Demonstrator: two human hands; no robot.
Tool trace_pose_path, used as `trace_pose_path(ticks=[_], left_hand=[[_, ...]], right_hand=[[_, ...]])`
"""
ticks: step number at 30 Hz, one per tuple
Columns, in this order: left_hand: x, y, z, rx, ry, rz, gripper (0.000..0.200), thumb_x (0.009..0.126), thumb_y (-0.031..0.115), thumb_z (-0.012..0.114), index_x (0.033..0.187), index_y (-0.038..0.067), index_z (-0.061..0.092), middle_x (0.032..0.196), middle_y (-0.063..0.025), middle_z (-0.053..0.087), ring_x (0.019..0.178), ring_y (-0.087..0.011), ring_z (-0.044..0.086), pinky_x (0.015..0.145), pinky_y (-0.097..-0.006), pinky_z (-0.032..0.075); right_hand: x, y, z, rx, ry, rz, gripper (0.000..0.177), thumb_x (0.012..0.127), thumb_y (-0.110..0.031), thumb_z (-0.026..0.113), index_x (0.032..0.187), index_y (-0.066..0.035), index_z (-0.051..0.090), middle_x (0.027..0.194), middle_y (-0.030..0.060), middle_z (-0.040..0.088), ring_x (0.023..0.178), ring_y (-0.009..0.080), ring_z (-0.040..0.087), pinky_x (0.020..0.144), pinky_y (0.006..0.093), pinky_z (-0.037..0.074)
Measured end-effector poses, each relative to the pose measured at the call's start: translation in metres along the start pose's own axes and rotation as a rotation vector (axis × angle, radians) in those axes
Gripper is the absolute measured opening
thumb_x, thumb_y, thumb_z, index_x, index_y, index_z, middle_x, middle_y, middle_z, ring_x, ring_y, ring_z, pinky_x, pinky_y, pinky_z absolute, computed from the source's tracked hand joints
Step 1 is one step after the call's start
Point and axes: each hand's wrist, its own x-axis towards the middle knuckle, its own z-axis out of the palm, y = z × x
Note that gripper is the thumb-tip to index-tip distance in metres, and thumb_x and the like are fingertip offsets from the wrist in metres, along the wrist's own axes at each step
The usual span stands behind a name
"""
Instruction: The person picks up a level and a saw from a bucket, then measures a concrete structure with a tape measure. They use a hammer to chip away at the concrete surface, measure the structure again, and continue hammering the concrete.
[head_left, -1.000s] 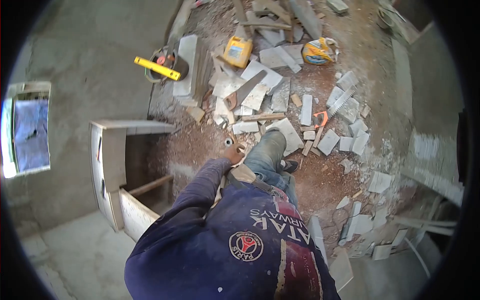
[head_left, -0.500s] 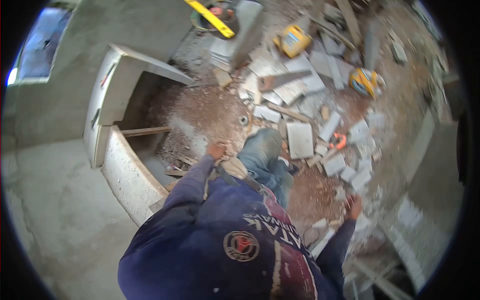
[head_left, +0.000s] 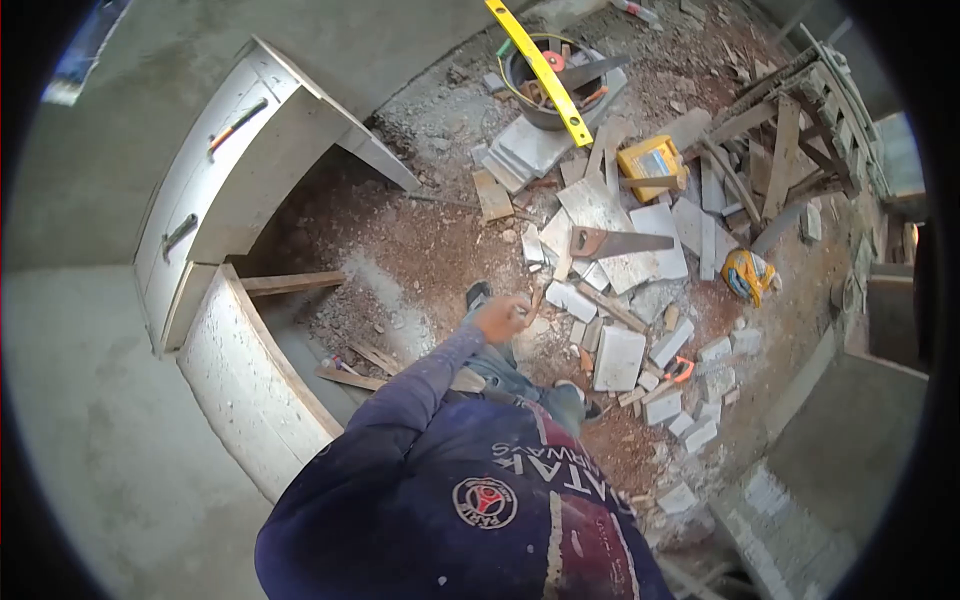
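My left hand (head_left: 503, 319) is stretched out ahead of my knees, above the rubble-strewn floor. Its thumb and fingers look apart, with a gap between them. I make out nothing held, though the fingertips are small and partly blurred against the debris. White board offcuts (head_left: 572, 301) lie just beyond the fingertips, and a handsaw (head_left: 620, 243) with a brown handle rests on larger pale pieces further off. My right hand is out of sight, hidden by my body or beyond the view.
A curved white panel structure (head_left: 255, 345) stands at left, with two hammers (head_left: 238, 128) on its upper face. Ahead are a bucket of tools (head_left: 530, 112), a yellow level (head_left: 540, 70) across it, a yellow container (head_left: 650, 160) and a yellow bag (head_left: 745, 275). Timber (head_left: 785, 160) is stacked at right.
My left hand has moved forward and right, away from my waist toward the offcuts. My right hand, earlier low at the right, has left view. My head has turned, showing more floor ahead.
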Motion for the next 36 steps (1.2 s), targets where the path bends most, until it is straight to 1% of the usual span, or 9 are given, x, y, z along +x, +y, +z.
trace_pose_path(ticks=[6,9,10,14,16,23,28,31,36], left_hand=[[-0.034,-0.097,-0.14,0.025,0.294,-0.307,0.026,0.078,0.02,0.071,0.101,0.008,0.072,0.101,-0.0113,0.073,0.097,-0.0305,0.07,0.084,-0.0397,0.054],[-0.037,-0.109,-0.202,0.078,0.33,-0.422,0.026,0.079,0.018,0.071,0.103,0.007,0.072,0.097,-0.0117,0.074,0.089,-0.0259,0.071,0.08,-0.0371,0.055],[-0.033,-0.112,-0.213,0.075,0.319,-0.411,0.026,0.079,0.018,0.071,0.103,0.007,0.072,0.097,-0.0117,0.074,0.089,-0.0259,0.071,0.08,-0.0371,0.055],[-0.027,-0.142,-0.227,-0.096,0.421,-0.483,0.03,0.082,0.015,0.07,0.11,0.004,0.069,0.086,-0.0131,0.075,0.075,-0.0187,0.07,0.073,-0.0331,0.055],[-0.018,-0.126,-0.222,-0.14,0.432,-0.432,0.025,0.085,0.006,0.066,0.11,-0.002,0.065,0.079,-0.0064,0.071,0.069,-0.0104,0.065,0.064,-0.0259,0.052],[-0.003,-0.069,-0.23,-0.108,0.17,-0.548,0.029,0.084,0.014,0.071,0.112,0.005,0.068,0.087,-0.0111,0.074,0.08,-0.0167,0.07,0.073,-0.0328,0.055],[-0.003,-0.069,-0.251,-0.248,0.15,-0.746,0.031,0.086,0.009,0.07,0.116,0.001,0.065,0.085,-0.01,0.073,0.08,-0.0148,0.069,0.072,-0.0311,0.055],[0.051,-0.044,-0.277,-0.275,0.141,-0.756,0.03,0.087,0.008,0.068,0.115,-0.001,0.064,0.089,-0.0089,0.072,0.081,-0.0138,0.068,0.074,-0.029,0.054],[0.155,-0.046,-0.288,-0.141,0.1,-0.585,0.031,0.088,0.012,0.066,0.116,-0.001,0.063,0.089,-0.0091,0.072,0.082,-0.0161,0.069,0.075,-0.0301,0.054]], right_hand=[[0.082,-0.182,0.017,0.252,0.15,-0.284,0.031,0.091,-0.023,0.065,0.113,-0.001,0.067,0.094,0.0112,0.073,0.081,0.0176,0.068,0.073,0.0368,0.054],[0.095,-0.338,-0.063,0.361,0.145,0.068,0.03,0.09,-0.02,0.068,0.112,0.0,0.062,0.084,0.0075,0.067,0.071,0.0162,0.067,0.052,0.0308,0.054],[0.103,-0.383,-0.085,0.312,0.222,-0.033,0.026,0.09,-0.024,0.067,0.095,0.001,0.063,0.073,0.0051,0.064,0.063,0.0149,0.062,0.058,0.0328,0.052],[0.2,-0.49,-0.146,-0.241,0.427,-0.413,0.041,0.085,-0.029,0.068,0.107,0.005,0.064,0.097,0.024,0.07,0.09,0.0376,0.069,0.08,0.0425,0.053],[0.223,-0.569,-0.149,-0.015,0.496,-0.545,0.043,0.085,-0.028,0.068,0.112,0.004,0.063,0.1,0.0241,0.07,0.096,0.0373,0.069,0.084,0.0418,0.053],[0.359,-0.767,-0.127,-0.128,0.574,-0.712,0.055,0.082,-0.025,0.073,0.127,0.001,0.054,0.124,0.0203,0.061,0.115,0.0406,0.058,0.094,0.0494,0.049],[0.416,-0.822,-0.124,-0.297,0.825,-0.688,0.062,0.079,-0.024,0.073,0.133,-0.003,0.049,0.127,0.0179,0.055,0.121,0.0406,0.05,0.096,0.0553,0.045],[0.423,-0.838,-0.123,-0.489,0.424,-0.448,0.064,0.08,-0.026,0.073,0.133,-0.004,0.047,0.124,0.0188,0.058,0.119,0.0392,0.053,0.096,0.0555,0.044],[0.402,-0.838,-0.113,-0.399,0.495,-0.517,0.054,0.083,-0.028,0.072,0.127,-0.004,0.053,0.121,0.0158,0.06,0.115,0.0356,0.055,0.094,0.0524,0.045]])
